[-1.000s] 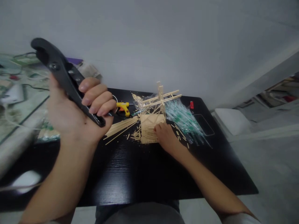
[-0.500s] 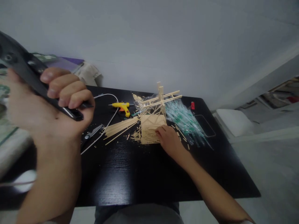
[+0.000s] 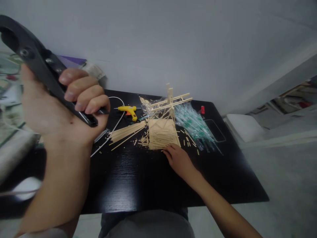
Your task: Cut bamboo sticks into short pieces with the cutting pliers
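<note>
Left hand's [image 3: 54, 115] grip closed round a black plier-type tool [image 3: 39, 66], raised above the tabletop [image 3: 148, 185]; right hand [image 3: 179, 158] beside the square wooden-stick panel's [image 3: 158, 123] near edge; its grip's contents cannot be determined.

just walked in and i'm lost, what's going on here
Someone's left hand holds up a black tool. The right hand is at the near edge of a panel; whether it grips anything is unclear. A stick frame rises at the panel's far side, with a glue gun to the left.

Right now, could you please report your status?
Left hand gripping black plier-like tool. Right hand at near edge of wooden sheet. Thin sticks across it.
</note>
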Available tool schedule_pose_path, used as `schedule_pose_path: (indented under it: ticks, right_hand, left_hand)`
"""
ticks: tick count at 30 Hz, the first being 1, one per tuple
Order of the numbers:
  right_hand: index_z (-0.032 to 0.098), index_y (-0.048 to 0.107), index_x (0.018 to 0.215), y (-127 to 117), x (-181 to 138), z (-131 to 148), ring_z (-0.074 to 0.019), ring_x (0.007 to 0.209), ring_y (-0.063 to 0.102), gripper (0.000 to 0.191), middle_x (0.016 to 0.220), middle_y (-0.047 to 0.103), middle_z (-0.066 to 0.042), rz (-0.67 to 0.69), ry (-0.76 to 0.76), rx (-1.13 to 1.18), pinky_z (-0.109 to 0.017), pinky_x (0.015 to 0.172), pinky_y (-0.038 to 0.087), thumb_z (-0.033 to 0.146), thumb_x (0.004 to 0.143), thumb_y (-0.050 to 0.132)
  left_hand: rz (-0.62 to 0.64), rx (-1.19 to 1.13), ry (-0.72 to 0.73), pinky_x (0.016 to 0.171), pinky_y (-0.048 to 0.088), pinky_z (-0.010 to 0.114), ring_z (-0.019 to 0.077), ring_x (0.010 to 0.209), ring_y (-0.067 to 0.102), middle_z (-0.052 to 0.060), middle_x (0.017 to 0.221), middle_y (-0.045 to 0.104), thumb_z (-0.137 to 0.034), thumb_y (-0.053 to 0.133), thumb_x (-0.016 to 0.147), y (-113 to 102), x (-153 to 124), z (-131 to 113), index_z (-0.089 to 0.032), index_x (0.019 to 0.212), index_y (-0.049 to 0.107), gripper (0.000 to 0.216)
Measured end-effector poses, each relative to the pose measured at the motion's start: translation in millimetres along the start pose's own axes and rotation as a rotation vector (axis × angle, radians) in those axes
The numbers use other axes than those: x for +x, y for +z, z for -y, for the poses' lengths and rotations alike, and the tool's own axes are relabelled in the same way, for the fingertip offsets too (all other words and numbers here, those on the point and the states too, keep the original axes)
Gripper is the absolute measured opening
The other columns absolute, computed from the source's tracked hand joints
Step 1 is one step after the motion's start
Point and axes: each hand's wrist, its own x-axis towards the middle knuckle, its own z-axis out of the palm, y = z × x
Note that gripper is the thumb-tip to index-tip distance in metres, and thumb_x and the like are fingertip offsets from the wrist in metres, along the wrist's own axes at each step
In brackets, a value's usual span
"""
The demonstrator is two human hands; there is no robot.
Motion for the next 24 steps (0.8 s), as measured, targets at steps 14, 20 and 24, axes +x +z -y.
schedule_pose_path:
  ticks: [14,20,24]
  right_hand:
    - [0.018,0.069,0.112,-5,-5,-19,-0.0252,0.103,0.065,0.019,0.108,0.066,-0.011,-0.010,-0.036,0.108,-0.039,0.094,0.054,0.012,0.097,0.059]
    - [0.018,0.067,0.102,-8,-8,-23,-0.0246,0.099,0.063,0.010,0.105,0.063,-0.010,-0.006,-0.049,0.091,-0.039,0.091,0.054,0.014,0.098,0.059]
    - [0.018,0.066,0.097,-8,-7,-23,-0.0249,0.096,0.064,0.006,0.102,0.063,-0.010,-0.022,-0.047,0.061,-0.038,0.086,0.054,0.014,0.097,0.061]
  left_hand:
    - [0.035,0.031,0.004,0.034,0.028,0.022,0.0061,0.037,0.024,-0.008,0.050,0.025,-0.083,0.021,0.092,-3,3,-7,-0.023,0.071,0.029,0.064]
    - [0.014,0.018,-0.002,0.033,0.028,0.021,0.0054,0.035,0.024,-0.008,0.049,0.026,-0.081,0.020,0.093,-3,4,-5,-0.023,0.071,0.028,0.063]
    - [0.037,0.017,0.012,0.033,0.027,0.020,0.0056,0.035,0.024,-0.008,0.049,0.026,-0.081,0.020,0.093,-2,3,-7,-0.023,0.071,0.027,0.063]
